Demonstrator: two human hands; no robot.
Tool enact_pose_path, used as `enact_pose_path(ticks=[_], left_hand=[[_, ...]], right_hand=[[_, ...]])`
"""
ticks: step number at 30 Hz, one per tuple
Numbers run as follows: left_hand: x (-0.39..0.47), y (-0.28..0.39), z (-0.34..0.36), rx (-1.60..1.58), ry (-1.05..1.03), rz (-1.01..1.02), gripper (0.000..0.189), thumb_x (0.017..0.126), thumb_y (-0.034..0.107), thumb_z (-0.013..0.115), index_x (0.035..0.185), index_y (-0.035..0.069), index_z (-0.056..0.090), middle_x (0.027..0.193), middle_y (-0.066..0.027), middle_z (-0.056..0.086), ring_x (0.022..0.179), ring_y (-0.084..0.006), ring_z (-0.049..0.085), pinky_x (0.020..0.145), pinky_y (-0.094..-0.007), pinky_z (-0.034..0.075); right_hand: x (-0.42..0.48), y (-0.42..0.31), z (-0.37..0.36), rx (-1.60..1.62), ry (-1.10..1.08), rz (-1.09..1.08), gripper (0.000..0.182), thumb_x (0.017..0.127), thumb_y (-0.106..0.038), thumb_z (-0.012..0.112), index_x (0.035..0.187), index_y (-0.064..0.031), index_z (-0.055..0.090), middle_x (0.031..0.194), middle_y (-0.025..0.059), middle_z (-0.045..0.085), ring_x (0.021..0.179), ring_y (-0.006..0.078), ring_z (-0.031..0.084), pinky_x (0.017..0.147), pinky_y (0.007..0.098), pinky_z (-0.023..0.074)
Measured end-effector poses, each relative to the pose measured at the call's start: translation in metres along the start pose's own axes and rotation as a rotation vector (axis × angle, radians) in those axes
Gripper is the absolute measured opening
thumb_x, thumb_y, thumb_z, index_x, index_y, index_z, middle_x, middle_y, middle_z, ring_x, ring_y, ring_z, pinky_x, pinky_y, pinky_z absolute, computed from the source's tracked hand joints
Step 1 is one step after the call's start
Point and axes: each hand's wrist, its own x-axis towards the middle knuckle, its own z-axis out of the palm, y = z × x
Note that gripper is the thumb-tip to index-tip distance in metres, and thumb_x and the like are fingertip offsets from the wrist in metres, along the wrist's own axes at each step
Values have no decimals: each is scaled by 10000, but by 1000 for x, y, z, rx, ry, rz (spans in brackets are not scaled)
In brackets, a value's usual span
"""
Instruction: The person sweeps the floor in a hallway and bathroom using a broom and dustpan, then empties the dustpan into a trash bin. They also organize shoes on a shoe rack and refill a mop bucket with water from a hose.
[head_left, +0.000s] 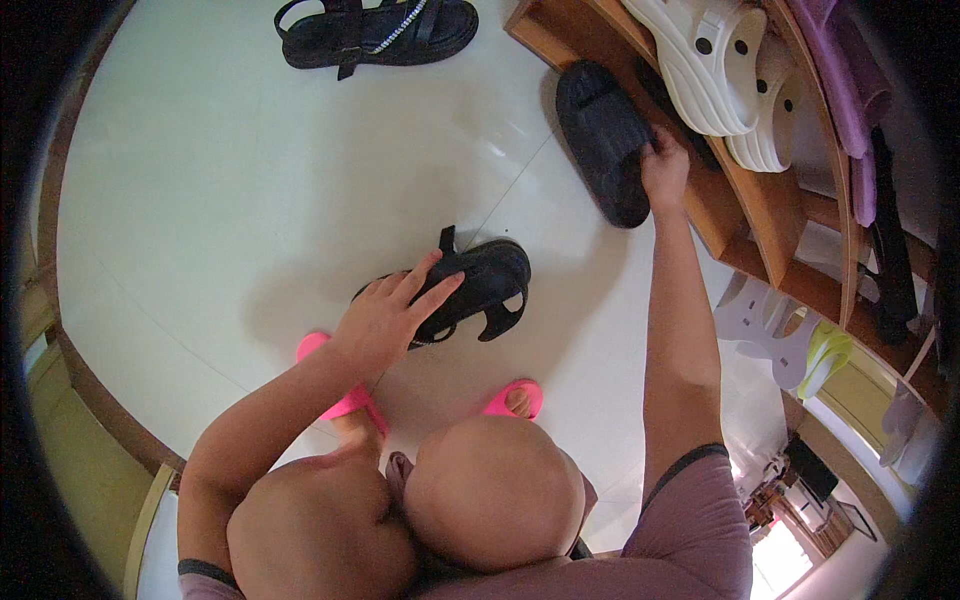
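My left hand (382, 319) is on a black strappy sandal (491, 270) in front of my knees, its thumb and forefinger lying across the sandal and the other fingers bent at its near end. Loose strap ends stick out from both sides of that sandal. Farther right, my right hand (666, 169) grips the side edge of a black slide slipper (600, 139) by the wooden shoe rack (720, 214). The fingertips of that hand are partly hidden. A second black sandal (375, 37), with a beaded strap, lies on the floor at the top.
White clogs (705, 64) sit on the rack, with purple footwear (840, 82) beyond. Another dark shoe (679, 112) is partly hidden behind the slipper. Below the rack, a mirror-like surface (780, 352) shows pale and yellow-green footwear. Pink slides (517, 397) are on my feet upon the pale tiled floor (187, 187).
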Motion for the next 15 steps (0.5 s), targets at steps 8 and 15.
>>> enact_pose_path(ticks=[8, 15], left_hand=[[8, 1, -5, -12, -5, -25, 775, 752, 19, 611, 1446, 155, 294, 1499, -167, 257, 1119, -351, 540, 936, -446, 447], [-5, 0, 1, 17, 7, -69, 826, 728, 27, 645, 1453, 209, 296, 1503, -169, 244, 1117, -353, 537, 948, -437, 443]], right_hand=[[47, -76, 17, -66, 47, 92, 394, 817, -196, 689, 1167, -22, 633, 1100, 153, 666, 1015, 260, 633, 917, 312, 447], [7, -30, -21, 104, 222, 444, 267, 796, -177, 639, 940, 42, 690, 892, 193, 690, 803, 292, 673, 780, 388, 510]])
